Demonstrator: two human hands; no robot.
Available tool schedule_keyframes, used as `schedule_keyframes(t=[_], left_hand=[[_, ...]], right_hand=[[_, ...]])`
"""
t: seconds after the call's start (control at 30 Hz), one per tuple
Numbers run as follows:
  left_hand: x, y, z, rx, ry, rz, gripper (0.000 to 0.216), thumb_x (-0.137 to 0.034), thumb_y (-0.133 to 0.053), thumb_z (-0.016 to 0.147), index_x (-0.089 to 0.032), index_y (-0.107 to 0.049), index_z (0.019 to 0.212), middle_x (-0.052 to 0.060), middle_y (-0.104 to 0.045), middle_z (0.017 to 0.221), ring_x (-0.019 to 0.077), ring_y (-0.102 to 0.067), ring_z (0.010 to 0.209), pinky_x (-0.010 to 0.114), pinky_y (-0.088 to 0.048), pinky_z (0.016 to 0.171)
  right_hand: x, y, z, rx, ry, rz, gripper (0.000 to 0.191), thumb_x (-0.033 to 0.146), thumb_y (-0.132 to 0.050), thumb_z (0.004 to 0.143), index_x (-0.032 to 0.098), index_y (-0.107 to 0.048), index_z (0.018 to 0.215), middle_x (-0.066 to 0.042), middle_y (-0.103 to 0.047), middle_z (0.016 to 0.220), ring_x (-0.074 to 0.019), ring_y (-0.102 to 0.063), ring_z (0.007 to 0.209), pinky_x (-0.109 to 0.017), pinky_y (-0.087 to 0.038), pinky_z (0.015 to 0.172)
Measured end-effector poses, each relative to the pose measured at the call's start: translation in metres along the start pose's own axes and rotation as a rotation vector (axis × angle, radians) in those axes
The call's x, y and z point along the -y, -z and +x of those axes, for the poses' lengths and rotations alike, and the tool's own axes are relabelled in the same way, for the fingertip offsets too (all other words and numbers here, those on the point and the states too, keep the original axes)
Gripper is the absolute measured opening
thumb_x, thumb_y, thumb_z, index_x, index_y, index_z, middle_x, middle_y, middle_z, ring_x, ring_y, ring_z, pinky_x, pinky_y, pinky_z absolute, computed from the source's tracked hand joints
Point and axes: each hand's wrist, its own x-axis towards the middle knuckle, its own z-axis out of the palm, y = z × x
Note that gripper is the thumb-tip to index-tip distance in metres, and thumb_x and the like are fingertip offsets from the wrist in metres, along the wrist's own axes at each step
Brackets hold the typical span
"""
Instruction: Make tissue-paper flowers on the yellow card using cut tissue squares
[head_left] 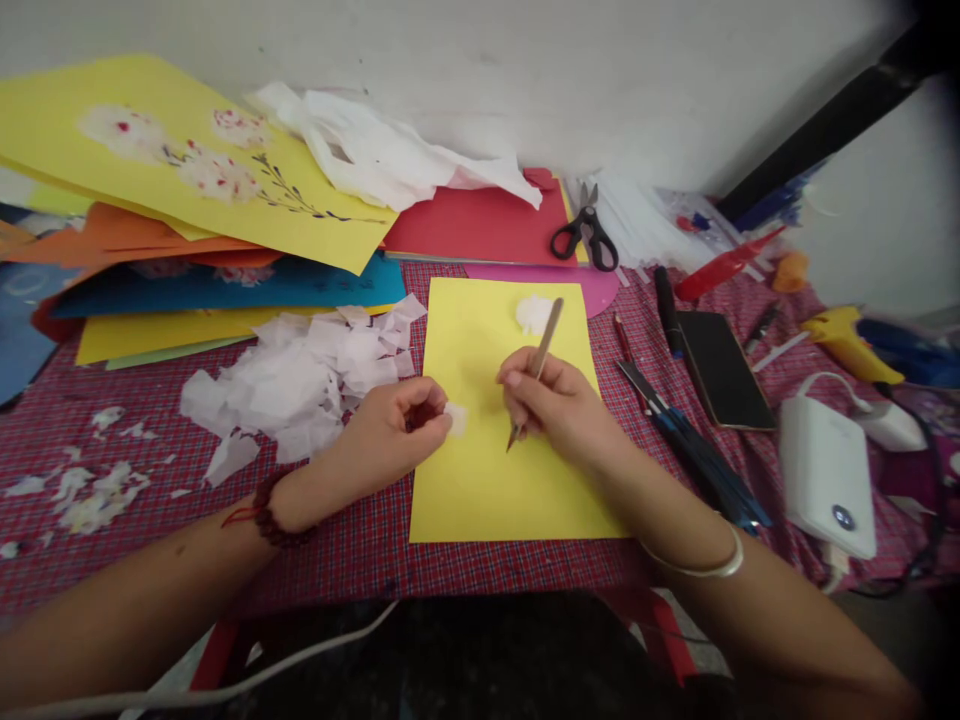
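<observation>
A yellow sheet of paper (480,490) lies flat in front of me, with a white tissue blossom (534,314) stuck near its top right. My left hand (409,420) pinches a small square of white tissue paper (456,419) over the sheet's left edge. In my right hand (551,400) is a slim brown stick like a pencil or brush (550,335), its dark tip pointing down at the sheet; I cannot tell which it is. Beside my left hand spreads a pile of torn tissue pieces (285,375).
Black-handled scissors (585,235) rest on a red sheet (480,225) at the back. Left stand stacked coloured papers, topped by a yellow one with blossoms (322,230). Right lie a black phone (724,370), a white power bank (825,475), a yellow glue gun (851,340) and a red tube (727,265).
</observation>
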Motion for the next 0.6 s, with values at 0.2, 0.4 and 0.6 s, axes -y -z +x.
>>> schedule_keyframes(t=[0.2, 0.4, 0.6], left_hand=[[0.009, 0.004, -0.004, 0.283, -0.389, 0.545, 0.014, -0.014, -0.049, 0.086, -0.019, -0.051, 0.074, 0.001, -0.057, 0.074, 0.015, -0.05, 0.07, 0.029, -0.036, 0.063], [0.009, 0.003, -0.007, 0.347, -0.403, 0.694, 0.02, -0.017, -0.043, 0.095, -0.019, -0.053, 0.077, 0.003, -0.06, 0.077, 0.0168, -0.052, 0.07, 0.031, -0.035, 0.063], [0.009, 0.007, -0.006, 0.355, -0.368, 0.711, 0.019, -0.018, -0.045, 0.096, -0.019, -0.054, 0.08, 0.003, -0.061, 0.08, 0.0171, -0.054, 0.071, 0.032, -0.033, 0.061]], right_hand=[[0.002, 0.036, 0.019, -0.151, 0.048, -0.096, 0.021, 0.041, -0.06, 0.088, 0.021, -0.056, 0.084, 0.007, -0.053, 0.056, -0.0063, -0.04, 0.04, -0.021, -0.036, 0.041], [-0.002, 0.037, 0.02, -0.041, 0.015, -0.39, 0.013, 0.034, -0.055, 0.089, 0.021, -0.053, 0.086, 0.005, -0.053, 0.061, -0.0101, -0.047, 0.048, -0.025, -0.039, 0.048], [0.004, 0.024, 0.009, 0.102, 0.135, -0.952, 0.012, 0.027, -0.052, 0.092, 0.021, -0.054, 0.082, 0.001, -0.055, 0.068, -0.0136, -0.049, 0.062, -0.027, -0.034, 0.06]])
